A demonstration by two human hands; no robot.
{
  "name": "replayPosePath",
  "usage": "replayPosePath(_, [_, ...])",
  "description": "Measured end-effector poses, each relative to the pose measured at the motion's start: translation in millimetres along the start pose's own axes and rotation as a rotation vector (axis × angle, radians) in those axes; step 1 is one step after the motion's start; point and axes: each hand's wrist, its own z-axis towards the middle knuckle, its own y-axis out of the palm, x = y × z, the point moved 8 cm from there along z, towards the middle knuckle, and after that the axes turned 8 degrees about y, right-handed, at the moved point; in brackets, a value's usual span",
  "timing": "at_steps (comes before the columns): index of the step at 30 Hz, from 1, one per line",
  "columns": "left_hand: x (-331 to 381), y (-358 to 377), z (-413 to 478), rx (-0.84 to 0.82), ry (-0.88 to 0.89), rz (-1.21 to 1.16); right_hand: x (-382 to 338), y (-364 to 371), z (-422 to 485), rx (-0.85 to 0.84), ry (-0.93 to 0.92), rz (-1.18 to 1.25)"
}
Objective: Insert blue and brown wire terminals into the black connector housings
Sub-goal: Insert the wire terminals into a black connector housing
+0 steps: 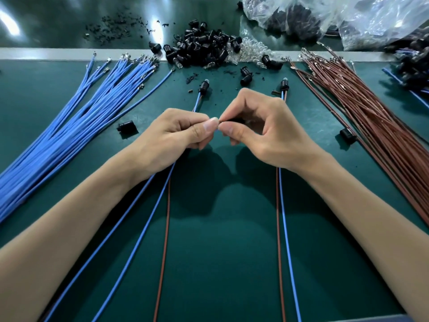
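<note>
As left hand (176, 131) meets right hand (262, 131):
Left pinches blue wire (149, 212); right grips black housing (236, 120) just right of it.

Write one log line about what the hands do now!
left hand: pinches blue wire | right hand: holds black housing | step: inserting

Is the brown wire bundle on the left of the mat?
No, the brown wire bundle lies on the right; the blue wire bundle is on the left.
</note>
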Motion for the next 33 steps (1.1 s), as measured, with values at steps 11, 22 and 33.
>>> replayPosePath(11, [-1,-6,1,0.026,0.026,0.041,9,-10,4,0.053,0.060,0.105])
replayPosePath(22, [0,-28,-2,0.353,0.037,0.065,2,-28,1,0.305,-0.004,-0.210])
replayPosePath(33, [-14,-54,-11,0.675,-0.078,0.312,46,-64,56,0.311,0.300,-0.754])
